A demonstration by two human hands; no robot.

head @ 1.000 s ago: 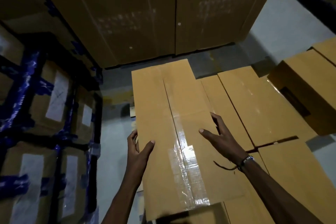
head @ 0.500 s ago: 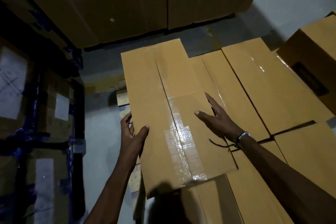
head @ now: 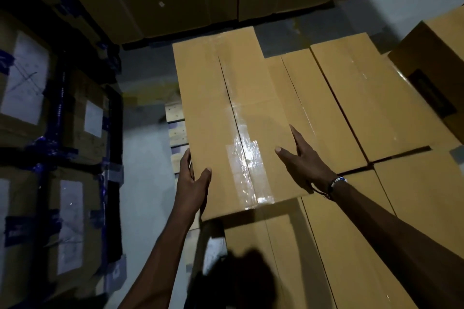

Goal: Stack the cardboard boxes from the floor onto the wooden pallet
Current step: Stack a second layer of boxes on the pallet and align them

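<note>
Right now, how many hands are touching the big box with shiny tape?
2. The left hand grips the taped box at its left edge; the right hand lies flat on its top, near the right edge.

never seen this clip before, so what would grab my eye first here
The long cardboard box at centre, its glossy tape seam catching the light, held between the left hand on its left edge and the right hand on its right side. It lies over a layer of similar boxes to the right, with wooden pallet slats peeking out at its left. Left of that stand blue-taped cartons in shadow.
</note>
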